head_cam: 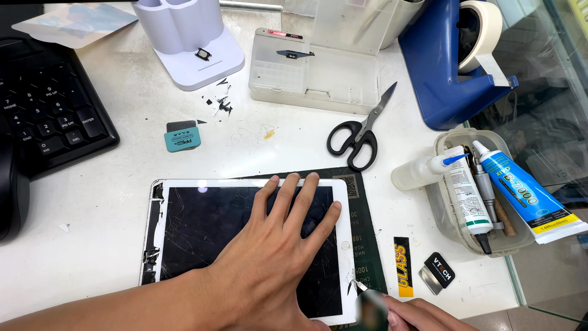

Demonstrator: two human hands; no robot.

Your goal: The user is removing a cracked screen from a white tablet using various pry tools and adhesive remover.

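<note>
Black scissors [358,136] and a tray of glue tubes [442,202] lie beside our cracked tablet [202,230] on the white table [122,159]. Our left hand [275,251] presses flat on it, fingers spread; our right hand [416,312] pinches a thin metal tool [360,285] at its edge.

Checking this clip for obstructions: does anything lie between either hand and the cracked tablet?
Nothing visible does. The left hand lies flat on the tablet glass. The right hand holds a thin tool with its tip at the tablet's right edge.
</note>
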